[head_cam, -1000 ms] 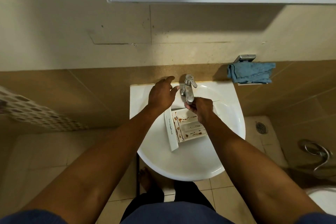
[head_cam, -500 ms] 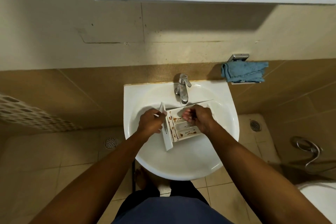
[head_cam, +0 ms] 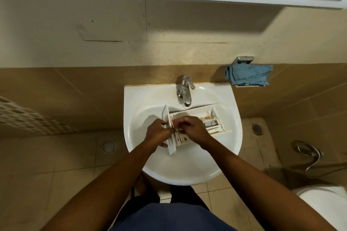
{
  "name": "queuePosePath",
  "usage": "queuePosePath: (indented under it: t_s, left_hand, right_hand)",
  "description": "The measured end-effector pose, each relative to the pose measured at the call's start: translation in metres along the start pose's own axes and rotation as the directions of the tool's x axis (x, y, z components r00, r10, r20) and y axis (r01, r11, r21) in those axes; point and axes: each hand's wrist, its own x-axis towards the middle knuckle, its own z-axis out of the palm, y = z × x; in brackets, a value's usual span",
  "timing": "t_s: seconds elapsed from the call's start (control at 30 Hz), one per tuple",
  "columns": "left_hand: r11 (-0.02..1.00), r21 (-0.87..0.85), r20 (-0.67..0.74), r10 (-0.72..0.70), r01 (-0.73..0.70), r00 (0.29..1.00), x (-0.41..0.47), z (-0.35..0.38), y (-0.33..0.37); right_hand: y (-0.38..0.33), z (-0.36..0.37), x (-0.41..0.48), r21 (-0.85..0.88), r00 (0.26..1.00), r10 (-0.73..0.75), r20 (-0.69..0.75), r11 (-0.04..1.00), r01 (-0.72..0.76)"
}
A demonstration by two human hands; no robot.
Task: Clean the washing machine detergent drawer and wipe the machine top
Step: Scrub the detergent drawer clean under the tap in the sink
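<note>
Your left hand (head_cam: 156, 135) grips the front panel of the detergent drawer (head_cam: 212, 122), which lies in the sink (head_cam: 187, 170) just below the tap (head_cam: 185, 92). Your right hand (head_cam: 193, 129) sits curled over its brown-stained compartments; what its fingers (head_cam: 185, 120) hold is hidden. A blue cloth (head_cam: 247, 75) rests on the wall holder (head_cam: 243, 60).

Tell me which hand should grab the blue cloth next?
Probably the right hand: the blue cloth is on its side of the sink, and the left hand grips the drawer front, steadying it.
</note>
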Motion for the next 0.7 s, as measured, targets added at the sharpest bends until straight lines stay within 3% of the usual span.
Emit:
queuePosePath:
  t_s: [0.27, 0.33, 0.43, 0.57, 0.7]
  left_hand:
    - [0.993, -0.087, 0.188, -0.062, 0.080, 0.980, 0.004, -0.004, 0.000]
    - [0.991, -0.111, 0.218, -0.045, 0.071, 0.975, 0.007, -0.008, -0.001]
    - [0.992, -0.116, 0.244, -0.019, 0.048, 0.970, 0.009, -0.011, -0.002]
    - [0.991, -0.128, 0.262, -0.001, 0.035, 0.965, 0.010, -0.011, -0.004]
    - [0.988, -0.151, 0.285, 0.001, 0.044, 0.959, 0.009, -0.014, -0.006]
  right_hand:
    - [-0.019, -0.007, 0.004, -0.323, 0.975, -0.221, -0.008, 0.924, 0.206]
    - [-0.022, -0.002, 0.000, -0.416, 0.950, -0.293, 0.108, 0.855, 0.311]
    - [0.006, -0.002, -0.016, -0.572, 0.880, -0.406, 0.245, 0.673, 0.470]
    - [0.035, -0.018, -0.041, -0.649, 0.857, -0.436, 0.274, 0.573, 0.500]
    - [0.012, -0.014, -0.018, -0.679, 0.840, -0.492, 0.231, 0.537, 0.501]
